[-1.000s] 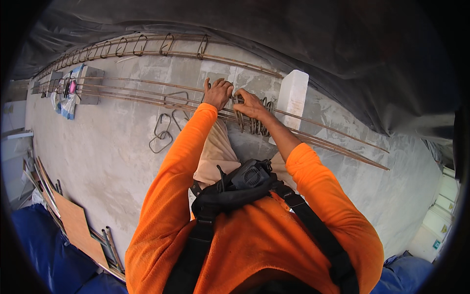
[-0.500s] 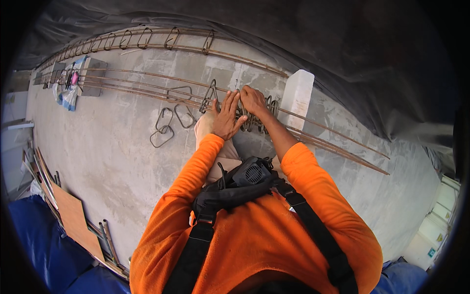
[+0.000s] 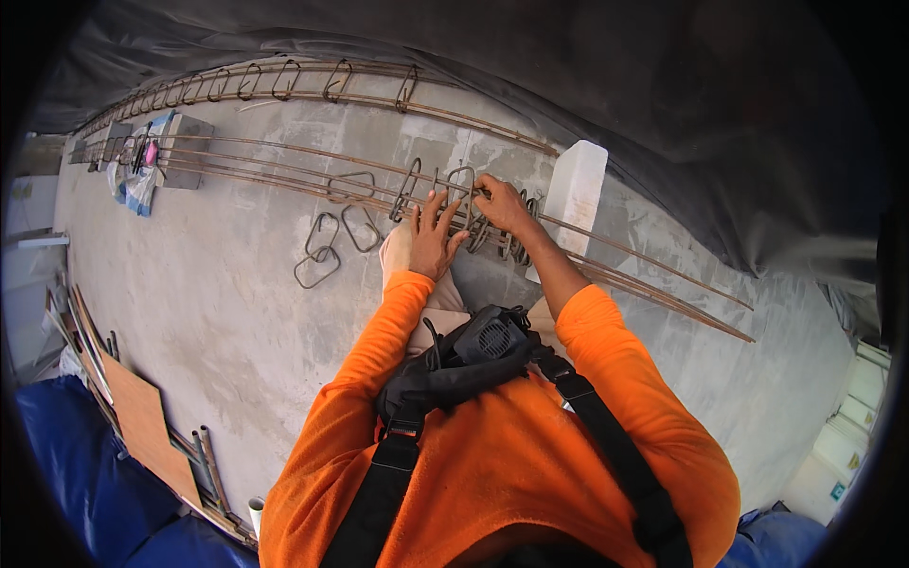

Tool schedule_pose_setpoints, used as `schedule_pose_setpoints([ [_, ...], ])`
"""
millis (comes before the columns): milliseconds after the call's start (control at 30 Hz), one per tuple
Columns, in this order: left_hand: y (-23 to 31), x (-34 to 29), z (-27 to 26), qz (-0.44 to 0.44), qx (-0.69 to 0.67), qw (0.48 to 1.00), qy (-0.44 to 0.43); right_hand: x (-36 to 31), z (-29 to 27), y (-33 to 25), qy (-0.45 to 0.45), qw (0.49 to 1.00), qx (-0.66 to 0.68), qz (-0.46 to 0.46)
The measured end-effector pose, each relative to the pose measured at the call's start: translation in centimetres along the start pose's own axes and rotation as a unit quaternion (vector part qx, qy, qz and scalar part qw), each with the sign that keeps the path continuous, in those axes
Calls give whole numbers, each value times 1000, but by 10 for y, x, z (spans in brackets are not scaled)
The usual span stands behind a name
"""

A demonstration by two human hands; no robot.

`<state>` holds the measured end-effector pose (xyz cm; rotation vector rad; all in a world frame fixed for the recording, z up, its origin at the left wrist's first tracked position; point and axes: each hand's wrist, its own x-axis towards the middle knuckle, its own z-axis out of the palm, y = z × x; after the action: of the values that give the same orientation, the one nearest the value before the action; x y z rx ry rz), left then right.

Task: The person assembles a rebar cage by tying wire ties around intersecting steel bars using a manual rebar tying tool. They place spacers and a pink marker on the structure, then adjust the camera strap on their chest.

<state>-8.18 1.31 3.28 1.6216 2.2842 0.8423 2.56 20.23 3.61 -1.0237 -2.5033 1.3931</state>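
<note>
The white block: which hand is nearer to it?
The right hand: it is close by, to the left of the white block. The left hand is farther off to the left.

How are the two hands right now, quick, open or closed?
Left hand: open, spread at the metal bars.
Right hand: curled at the metal loops; can't tell if gripping.
</note>
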Motion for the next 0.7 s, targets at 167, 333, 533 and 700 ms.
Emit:
schedule_pose_setpoints([
  [167,19,-10,-29,-159,32,987,-8,-16,0,13,60,993,-68,-79],
  [333,-18,-55,5,-196,82,974,-75,-20,2,-3,19,999,12,46],
  [533,-33,-30,15,-411,-577,705,-26,-19,4,-2,19,998,18,57],
  [700,-40,-32,40,-423,-631,651,-10,-29,15,-5,84,992,-86,31],
])
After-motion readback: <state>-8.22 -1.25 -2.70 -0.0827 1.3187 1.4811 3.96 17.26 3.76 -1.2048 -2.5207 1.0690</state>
